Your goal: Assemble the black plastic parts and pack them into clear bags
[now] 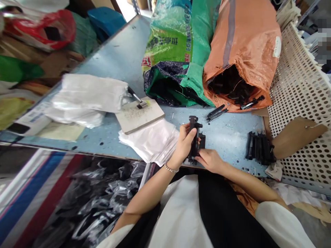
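Note:
My left hand (183, 144) is closed round several long black plastic parts (193, 137), held upright near the table's front edge. From the right, my right hand (210, 159) presses its fingers on the lower end of the same bundle. How the parts fit together is hidden by the fingers. A stack of black parts (259, 147) lies to the right on the table. Loose black parts (216, 113) rest farther back, in front of an orange sack (248, 41) whose open mouth shows more of them.
Beside the orange sack lies a green sack (200, 41), its mouth open. Clear plastic bags (152, 139) and a flat block (139, 115) with a black-handled tool (141, 103) are left of my hands. A perforated white panel (302, 93) borders the right. Wrapped black items (103, 196) fill the space below left.

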A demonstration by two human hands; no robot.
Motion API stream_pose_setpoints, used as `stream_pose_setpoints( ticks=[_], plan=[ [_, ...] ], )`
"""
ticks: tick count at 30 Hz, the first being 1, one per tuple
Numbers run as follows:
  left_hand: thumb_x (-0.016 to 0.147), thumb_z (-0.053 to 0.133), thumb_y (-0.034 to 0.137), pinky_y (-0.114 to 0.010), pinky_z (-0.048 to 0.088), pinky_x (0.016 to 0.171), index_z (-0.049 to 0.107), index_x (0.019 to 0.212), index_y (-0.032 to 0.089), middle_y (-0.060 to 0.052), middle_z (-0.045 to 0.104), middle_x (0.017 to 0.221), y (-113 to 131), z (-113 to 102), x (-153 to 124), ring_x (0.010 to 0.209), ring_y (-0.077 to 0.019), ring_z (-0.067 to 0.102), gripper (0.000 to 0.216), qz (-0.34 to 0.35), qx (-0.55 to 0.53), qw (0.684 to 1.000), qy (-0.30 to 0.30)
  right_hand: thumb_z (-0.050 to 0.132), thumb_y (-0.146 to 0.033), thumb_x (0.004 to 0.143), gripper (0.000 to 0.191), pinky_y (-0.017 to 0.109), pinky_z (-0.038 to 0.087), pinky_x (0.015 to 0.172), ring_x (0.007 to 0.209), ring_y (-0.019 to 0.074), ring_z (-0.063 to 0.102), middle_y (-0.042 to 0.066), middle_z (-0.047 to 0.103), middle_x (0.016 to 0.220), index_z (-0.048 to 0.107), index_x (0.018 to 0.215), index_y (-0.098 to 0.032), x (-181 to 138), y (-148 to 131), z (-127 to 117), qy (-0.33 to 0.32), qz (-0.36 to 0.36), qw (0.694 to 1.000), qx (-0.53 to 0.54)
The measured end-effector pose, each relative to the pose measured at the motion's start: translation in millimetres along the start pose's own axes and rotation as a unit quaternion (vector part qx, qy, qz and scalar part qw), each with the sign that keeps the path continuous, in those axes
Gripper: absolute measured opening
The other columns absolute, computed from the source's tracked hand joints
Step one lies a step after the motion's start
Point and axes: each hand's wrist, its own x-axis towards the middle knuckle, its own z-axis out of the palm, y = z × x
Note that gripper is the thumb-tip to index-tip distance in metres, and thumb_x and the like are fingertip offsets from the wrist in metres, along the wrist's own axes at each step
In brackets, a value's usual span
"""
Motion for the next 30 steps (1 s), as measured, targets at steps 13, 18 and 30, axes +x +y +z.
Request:
stream_pose_setpoints(
  ticks=[13, 18, 30],
  plan=[
    [0.097, 0.048, 0.023, -0.063, 0.035, 0.116, 0.057, 0.130, 0.013, -0.023, 0.058, 0.136, -94.8, -18.1, 2.0, 0.135, -0.0359, 0.050, 0.036, 0.180, 0.425, 0.885, 0.063, 0.065, -0.005, 0.083, 0.053, 0.058, 0.029, 0.120, 0.138, 0.0362, 0.048, 0.018, 0.060, 0.141, 0.064, 0.135, -0.015, 107.0, 142.5, -129.3, 0.046, 0.096, 0.959, -0.262],
    [0.094, 0.064, 0.044, -0.060, 0.027, 0.125, 0.022, 0.160, 0.018, -0.023, 0.032, 0.164, -57.3, 3.7, 2.7, 0.154, -0.0366, 0.030, 0.083, 0.242, 0.340, 0.908, -0.022, 0.068, -0.044, 0.094, 0.044, 0.043, 0.055, 0.089, 0.107, 0.0292, 0.065, 0.012, 0.067, 0.119, 0.061, 0.131, -0.021, 62.9, 75.6, -90.7, 0.183, 0.051, 0.981, -0.023],
    [0.099, 0.057, 0.040, -0.047, 0.021, 0.131, 0.033, 0.159, 0.025, -0.008, 0.035, 0.168, 7.8, 10.5, -39.1, 0.157, -0.0298, 0.030, 0.067, 0.100, 0.157, 0.971, -0.153, 0.043, -0.060, 0.104, 0.046, 0.038, 0.048, 0.071, 0.080, 0.0252, 0.061, 0.010, 0.067, 0.082, 0.064, 0.087, -0.023, 40.0, 29.7, -110.3, 0.127, -0.069, 0.971, -0.190]
  ],
)
